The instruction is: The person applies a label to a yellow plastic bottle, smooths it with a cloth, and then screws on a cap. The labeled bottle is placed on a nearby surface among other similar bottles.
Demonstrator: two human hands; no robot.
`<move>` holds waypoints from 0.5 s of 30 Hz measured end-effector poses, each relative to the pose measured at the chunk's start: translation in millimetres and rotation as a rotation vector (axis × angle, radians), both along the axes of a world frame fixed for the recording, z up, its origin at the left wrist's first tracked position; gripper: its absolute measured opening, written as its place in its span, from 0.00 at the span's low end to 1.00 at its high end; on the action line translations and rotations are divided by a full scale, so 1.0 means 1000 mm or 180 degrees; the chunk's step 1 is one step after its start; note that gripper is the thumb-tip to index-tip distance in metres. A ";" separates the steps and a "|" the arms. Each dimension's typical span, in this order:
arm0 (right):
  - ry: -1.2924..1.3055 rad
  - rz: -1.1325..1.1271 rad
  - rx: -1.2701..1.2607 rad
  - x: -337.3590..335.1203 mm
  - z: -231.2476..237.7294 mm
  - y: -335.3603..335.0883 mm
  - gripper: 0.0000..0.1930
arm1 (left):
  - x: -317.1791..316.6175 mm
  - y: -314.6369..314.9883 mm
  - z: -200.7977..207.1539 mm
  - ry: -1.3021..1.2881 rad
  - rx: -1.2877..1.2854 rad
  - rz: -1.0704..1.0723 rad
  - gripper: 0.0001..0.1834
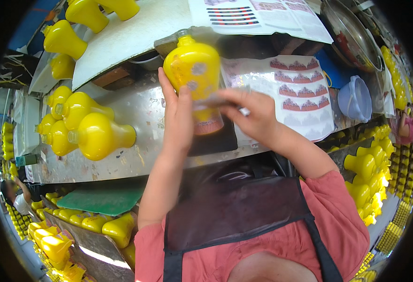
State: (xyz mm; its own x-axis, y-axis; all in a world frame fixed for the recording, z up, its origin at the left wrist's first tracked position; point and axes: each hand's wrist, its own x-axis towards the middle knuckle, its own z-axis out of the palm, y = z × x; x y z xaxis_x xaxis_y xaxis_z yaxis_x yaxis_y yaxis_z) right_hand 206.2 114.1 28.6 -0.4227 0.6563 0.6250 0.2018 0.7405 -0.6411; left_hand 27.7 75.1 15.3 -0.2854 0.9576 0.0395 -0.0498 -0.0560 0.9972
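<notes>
A glossy yellow bottle [191, 61] with a narrow neck and wide shoulders stands tilted in front of me. Pale flower patterns cover its side, and a reddish patterned band [208, 126] runs round its base. My left hand [176, 105] grips the bottle's left side, thumb on the front and fingers behind. Against its lower right front is my right hand [253, 113], closed and smeared by motion. A slim tool with a pale end seems to be in its fingers, but its kind cannot be made out. Beneath the bottle lies a black pad [213, 143].
Several plain yellow bottles [100, 136] rest on the metal table [140, 162] at left, with more on a white board [136, 35] behind. Printed decal sheets [302, 113] lie at right beside a pale blue bucket [354, 98]. A large metal pan [349, 35] stands far right.
</notes>
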 end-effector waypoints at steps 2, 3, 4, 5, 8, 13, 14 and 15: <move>0.0016 -0.0412 -0.0316 0.001 -0.002 0.015 0.17 | -0.004 0.005 0.001 -0.0191 -0.0192 -0.0233 0.46; 0.0026 -0.0583 -0.0293 0.002 -0.002 0.021 0.17 | -0.005 0.006 0.001 -0.0246 -0.0230 -0.0260 0.46; -0.0055 -0.0747 -0.0376 0.004 -0.001 0.024 0.17 | -0.006 0.007 0.000 -0.0319 -0.0273 -0.0304 0.47; -0.0138 -0.0870 0.0090 0.006 -0.001 0.026 0.16 | -0.007 0.007 0.000 -0.0524 -0.0214 -0.0352 0.47; -0.0435 -0.0505 0.1179 0.009 -0.002 0.023 0.17 | -0.007 0.008 -0.001 -0.1022 -0.0073 -0.0526 0.47; -0.0599 0.0351 0.0725 0.016 -0.009 0.012 0.10 | -0.008 0.007 0.000 -0.1216 -0.0020 -0.0583 0.49; -0.0477 0.0393 0.0401 0.021 -0.009 0.009 0.10 | -0.008 0.007 0.001 -0.1072 -0.0091 -0.0592 0.50; -0.0486 0.0466 0.0004 0.024 -0.009 0.007 0.09 | -0.009 0.006 0.001 -0.0930 -0.0163 -0.0602 0.51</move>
